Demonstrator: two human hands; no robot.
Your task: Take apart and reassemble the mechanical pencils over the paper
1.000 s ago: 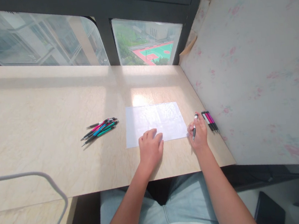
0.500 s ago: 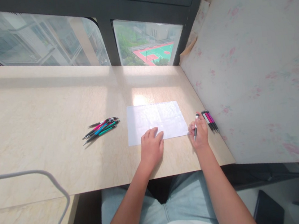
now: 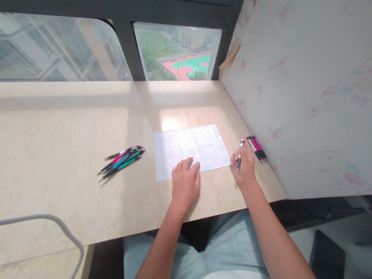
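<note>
My left hand (image 3: 186, 180) lies flat on the near edge of a white sheet of paper (image 3: 189, 143), its fingers apart and holding nothing. At the sheet's near right corner, my right hand (image 3: 244, 164) is closed around a white and black pen (image 3: 239, 162). The pen tilts, with its dark tip end pointing down toward me. Just right of that hand, several pens (image 3: 257, 148) with white, pink and purple barrels lie side by side. Left of the paper is a loose pile of pens (image 3: 122, 161) in black, pink, blue and green.
The pale desk (image 3: 56, 164) ends on the right at a flowered wall (image 3: 318, 82). A dark-framed window (image 3: 182, 51) stands behind it. A grey cable (image 3: 61, 225) curves over the desk's near left part.
The whole view has shifted slightly. The pen in my right hand leans a little more, its tip swung to the left. My left hand stays on the paper.
</note>
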